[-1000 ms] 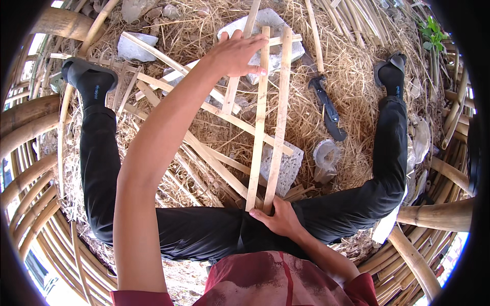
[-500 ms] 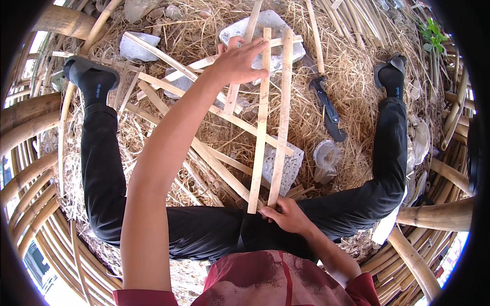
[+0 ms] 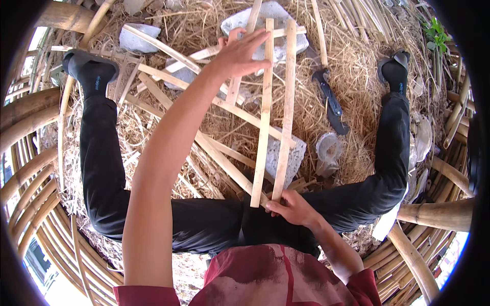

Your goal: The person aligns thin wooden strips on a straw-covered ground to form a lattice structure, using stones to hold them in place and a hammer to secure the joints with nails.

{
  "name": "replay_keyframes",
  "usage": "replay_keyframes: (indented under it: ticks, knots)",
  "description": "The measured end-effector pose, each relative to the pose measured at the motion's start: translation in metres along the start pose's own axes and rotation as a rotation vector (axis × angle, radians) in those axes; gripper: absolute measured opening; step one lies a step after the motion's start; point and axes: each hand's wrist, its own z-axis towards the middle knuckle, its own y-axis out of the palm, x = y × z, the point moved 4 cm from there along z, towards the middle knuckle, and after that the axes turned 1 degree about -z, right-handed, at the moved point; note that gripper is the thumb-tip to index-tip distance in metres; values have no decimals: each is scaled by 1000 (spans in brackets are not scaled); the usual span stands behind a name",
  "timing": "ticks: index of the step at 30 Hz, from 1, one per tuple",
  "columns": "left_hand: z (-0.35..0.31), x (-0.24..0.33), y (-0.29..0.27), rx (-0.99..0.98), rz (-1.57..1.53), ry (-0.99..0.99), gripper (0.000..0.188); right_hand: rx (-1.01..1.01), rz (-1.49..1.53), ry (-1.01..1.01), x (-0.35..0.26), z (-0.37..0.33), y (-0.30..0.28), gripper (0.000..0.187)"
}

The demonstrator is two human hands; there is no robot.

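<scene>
Two pale bamboo strips stand side by side in front of me, running away from my lap. My right hand (image 3: 293, 208) closes its thumb and fingers round the near end of the right-hand bamboo strip (image 3: 287, 109). My left hand (image 3: 241, 55) reaches far forward with thumb and fingers spread, the tips at the left edge of the other bamboo strip (image 3: 264, 115), near its far end. Beneath them several more strips cross, among them a long slanting bamboo strip (image 3: 224, 162) whose near end lies by my right hand.
A pale stone block (image 3: 291, 155) lies under the strips, and a larger one (image 3: 286, 15) sits farther off. To the right, a black-handled tool (image 3: 331, 102) and a clear plastic cup (image 3: 328, 153) rest on straw. My legs spread either side; bamboo poles (image 3: 439, 217) surround the place.
Both upright strips have shifted slightly away from me and to the right, with my two hands moving along. The view has tilted a little. My grip looks the same.
</scene>
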Motion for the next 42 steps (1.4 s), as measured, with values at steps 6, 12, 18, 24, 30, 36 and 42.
replay_keyframes:
  ticks: [6, 12, 18, 24, 30, 36, 42]
  knots:
    - [4, -17, 14, 112, 28, 51, 92, -103, 298, 10, 5, -5, -3, 22]
    - [4, -17, 14, 131, 40, 36, 91, -231, 303, -31, 4, -12, -7, 26]
    - [6, -15, 13, 136, 21, 37, 90, -277, 139, -71, 4, -10, -9, 35]
    - [5, -15, 7, 78, 27, 26, 90, -295, 218, -40, -1, -9, -11, 31]
    - [7, -8, -7, -48, 69, 9, 94, -255, 202, -68, 3, -8, -9, 30]
    - [9, 0, -18, -114, 75, -21, 95, -247, 46, -121, 2, -3, -9, 30]
    - [9, -4, -12, -87, 65, -20, 92, -217, 122, -91, -3, -1, -4, 30]
